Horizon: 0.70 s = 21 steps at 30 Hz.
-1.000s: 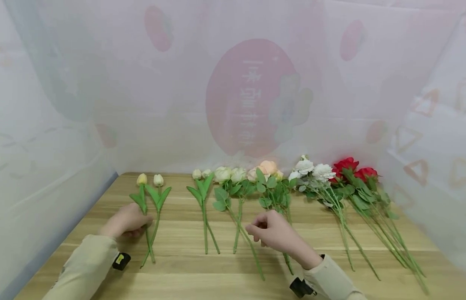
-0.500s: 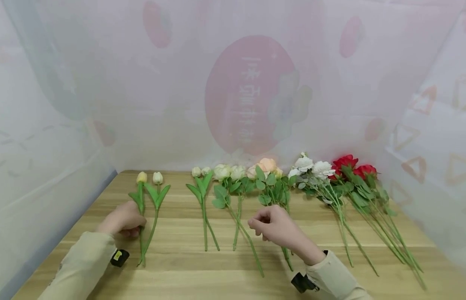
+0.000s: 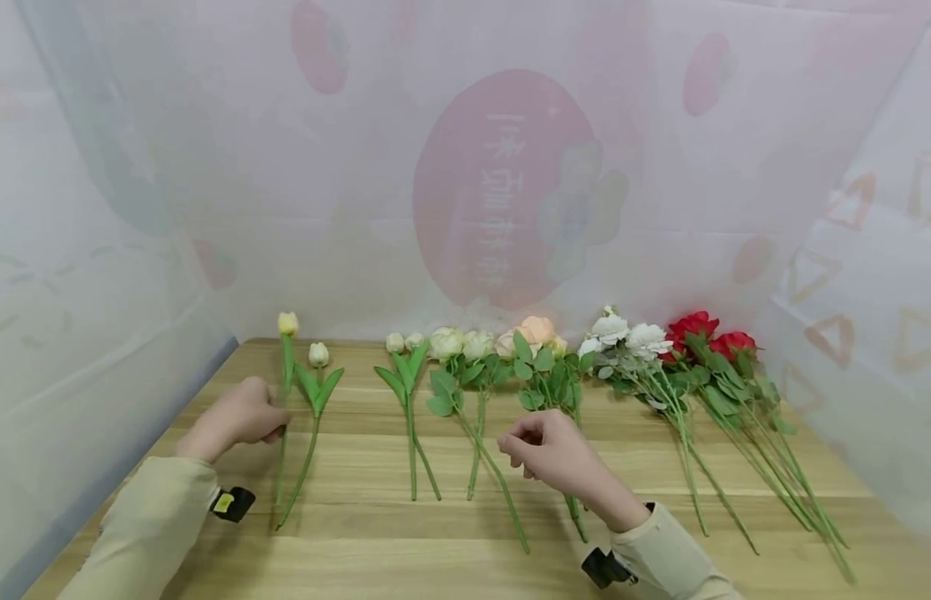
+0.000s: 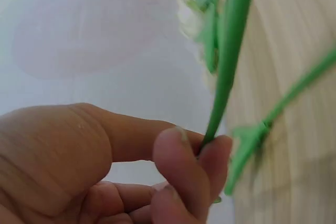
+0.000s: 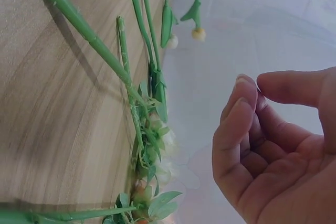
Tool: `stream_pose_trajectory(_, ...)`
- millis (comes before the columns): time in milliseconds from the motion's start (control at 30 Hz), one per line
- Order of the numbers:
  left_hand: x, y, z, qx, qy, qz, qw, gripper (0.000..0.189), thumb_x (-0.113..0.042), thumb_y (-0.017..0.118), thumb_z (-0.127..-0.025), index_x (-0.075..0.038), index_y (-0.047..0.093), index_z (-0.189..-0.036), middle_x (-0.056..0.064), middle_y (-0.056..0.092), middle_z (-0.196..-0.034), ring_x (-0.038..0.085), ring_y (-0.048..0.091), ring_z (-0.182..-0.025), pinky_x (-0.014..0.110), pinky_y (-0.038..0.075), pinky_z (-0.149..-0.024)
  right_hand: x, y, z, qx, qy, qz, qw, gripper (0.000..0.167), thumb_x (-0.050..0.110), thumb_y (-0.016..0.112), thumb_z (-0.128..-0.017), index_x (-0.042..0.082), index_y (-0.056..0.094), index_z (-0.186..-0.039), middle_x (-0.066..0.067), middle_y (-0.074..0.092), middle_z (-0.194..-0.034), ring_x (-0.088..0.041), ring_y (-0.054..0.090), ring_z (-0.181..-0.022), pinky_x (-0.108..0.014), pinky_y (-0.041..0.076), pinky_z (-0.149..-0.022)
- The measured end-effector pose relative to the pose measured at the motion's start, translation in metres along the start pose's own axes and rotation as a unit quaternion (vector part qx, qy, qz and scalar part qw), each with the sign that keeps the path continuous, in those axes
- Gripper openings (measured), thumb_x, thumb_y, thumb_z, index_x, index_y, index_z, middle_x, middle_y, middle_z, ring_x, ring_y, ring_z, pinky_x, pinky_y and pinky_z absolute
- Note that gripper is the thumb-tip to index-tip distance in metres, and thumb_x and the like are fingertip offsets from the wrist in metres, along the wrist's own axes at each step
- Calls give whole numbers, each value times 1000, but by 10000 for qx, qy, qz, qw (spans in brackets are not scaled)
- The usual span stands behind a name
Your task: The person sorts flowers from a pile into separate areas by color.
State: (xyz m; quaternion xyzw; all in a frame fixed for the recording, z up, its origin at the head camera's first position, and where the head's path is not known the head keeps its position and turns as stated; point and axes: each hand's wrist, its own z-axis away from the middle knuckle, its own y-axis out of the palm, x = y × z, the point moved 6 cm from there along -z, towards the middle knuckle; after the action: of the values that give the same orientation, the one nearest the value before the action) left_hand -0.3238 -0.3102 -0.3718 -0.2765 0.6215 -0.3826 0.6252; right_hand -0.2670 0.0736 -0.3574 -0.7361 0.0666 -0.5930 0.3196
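Note:
At the left of the head view, my left hand [image 3: 240,418] pinches the stem of a yellow tulip [image 3: 288,323], which stands nearly upright. The left wrist view shows thumb and fingertips closed round its green stem [image 4: 231,51]. Just right of it, a white tulip [image 3: 318,356] lies on the wood. My right hand [image 3: 558,457] hovers over the stems right of centre, its fingers loosely curled; the right wrist view shows nothing between thumb and fingertips. Peach roses [image 3: 536,332] lie beyond it, partly behind their leaves.
Along the back of the wooden table [image 3: 360,550] lie two white tulips [image 3: 394,343], cream peonies [image 3: 446,343], white flowers [image 3: 647,342] and red roses [image 3: 693,327]. Their stems point toward the front. A printed curtain [image 3: 345,183] encloses the back and sides.
My left hand has raised the yellow tulip off the table, lifting its bloom higher and tilting it upright, apart from the white tulip's bloom. My right hand has barely moved.

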Motion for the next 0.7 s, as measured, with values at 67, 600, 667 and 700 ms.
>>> stream_pose_trajectory(67, -9, 0, 1, -92, 167, 46, 9998, 25, -10, 58, -84, -7, 63, -60, 0, 60, -55, 11, 42, -47, 27, 34, -47, -2, 1, 0, -5, 86, -100, 9999, 18, 20, 64, -98, 9, 71, -86, -5, 62, -69, -36, 59, -61, -40, 51, -55)
stream_pose_trajectory(600, -90, 43, 18, 285, 925, 2781, 9557, 23, -22, 63, -99, 0, 67, -100, 7, 64, -79, 16, 53, -61, 27, 44, -53, 6, 25, 2, 291, 419, -1233, 9911, 22, 26, 67, -96, 5, 73, -96, -11, 65, -79, -22, 60, -65, -37, 52, -57)
stream_pose_trajectory(667, -100, 50, 24, 456, 1047, 3016, 9466, 22, -22, 65, -97, 0, 67, -99, 7, 63, -78, 15, 51, -61, 27, 44, -53, 9, 32, 1, 361, 423, -1303, 9899, 22, 27, 67, -96, 6, 74, -96, -9, 65, -79, -23, 60, -64, -39, 52, -56)
stream_pose_trajectory(700, -105, 54, 26, 521, 1104, 3088, 9433, 22, -22, 66, -97, -1, 68, -98, 6, 62, -78, 15, 51, -61, 27, 44, -53, 10, 35, 1, 395, 415, -1328, 9895, 22, 27, 67, -96, 6, 74, -96, -10, 66, -79, -23, 60, -64, -40, 52, -56)
